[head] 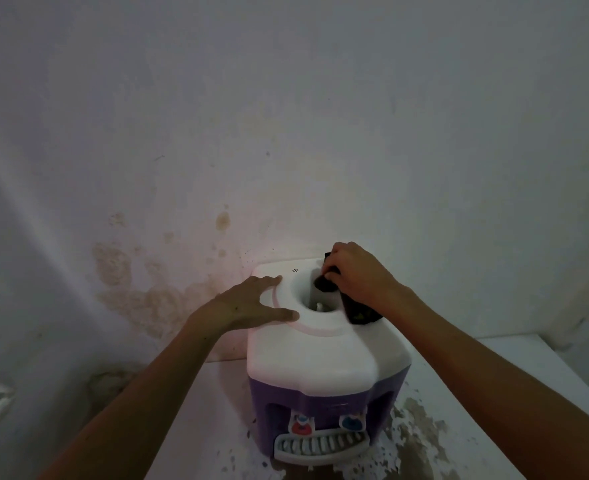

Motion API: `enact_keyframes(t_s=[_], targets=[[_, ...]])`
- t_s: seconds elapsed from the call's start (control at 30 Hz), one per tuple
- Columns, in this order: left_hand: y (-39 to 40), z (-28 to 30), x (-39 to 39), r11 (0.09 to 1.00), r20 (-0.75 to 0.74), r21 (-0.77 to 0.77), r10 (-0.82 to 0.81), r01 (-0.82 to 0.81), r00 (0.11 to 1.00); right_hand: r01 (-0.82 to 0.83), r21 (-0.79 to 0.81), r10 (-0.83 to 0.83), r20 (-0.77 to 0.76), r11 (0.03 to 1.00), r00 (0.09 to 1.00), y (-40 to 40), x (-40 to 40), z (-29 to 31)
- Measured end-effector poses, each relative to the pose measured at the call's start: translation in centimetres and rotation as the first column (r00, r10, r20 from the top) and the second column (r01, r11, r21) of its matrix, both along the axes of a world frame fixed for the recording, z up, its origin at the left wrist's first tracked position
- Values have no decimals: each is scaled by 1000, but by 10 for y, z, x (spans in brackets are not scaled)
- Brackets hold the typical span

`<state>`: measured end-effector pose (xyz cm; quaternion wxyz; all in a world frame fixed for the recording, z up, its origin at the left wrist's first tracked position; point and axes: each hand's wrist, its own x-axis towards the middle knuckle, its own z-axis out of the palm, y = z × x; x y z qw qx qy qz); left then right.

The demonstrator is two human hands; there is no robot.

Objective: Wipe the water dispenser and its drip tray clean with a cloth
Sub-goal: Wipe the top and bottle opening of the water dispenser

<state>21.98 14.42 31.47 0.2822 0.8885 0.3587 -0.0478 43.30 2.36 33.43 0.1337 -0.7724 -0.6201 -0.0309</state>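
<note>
Water dispenser (324, 362), a small tabletop unit with a white top and purple body, stands on a white table (514, 382) pushed up against a stained white wall (286, 116), seen from the head camera looking down over both forearms. Its white top has a round bottle well (317, 303) sunk into the middle, ringed by a faint pink line. The left hand (251, 299) lies flat on the left part of the top, fingers straight and spread, thumb reaching toward the rim of the well. The right hand (352, 271) curls its fingers around a dark cloth (355, 306) at the far right rim of the well; part of the cloth hangs into the opening and part trails out over the top under the wrist. On the front of the purple body sit two taps, the red-tabbed tap (301, 424) on the left and the blue-tabbed tap (352, 421) on the right, and just below them the white slotted drip tray (320, 445) juts forward. Brownish blotches and flecks mark the table surface around the base, thickest at the right
</note>
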Motion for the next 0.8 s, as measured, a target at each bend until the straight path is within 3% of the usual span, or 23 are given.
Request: enact_keyframes(t_s=[0.13, 0.4, 0.63, 0.8], targets=[[0, 0, 1, 1000, -11, 5, -7, 7, 1000, -43, -169, 56, 70, 985, 996, -5, 2, 0], [1, -3, 2, 1000, -3, -2, -3, 3, 1000, 119, -462, -78, 106, 879, 991, -2, -3, 13], [2, -4, 3, 1000, -6, -5, 2, -2, 1000, 26, -591, 18, 69, 806, 997, -7, -23, 15], [2, -2, 2, 1000, -9, -8, 3, -3, 1000, 25, -675, -1, 35, 738, 999, -18, -36, 38]])
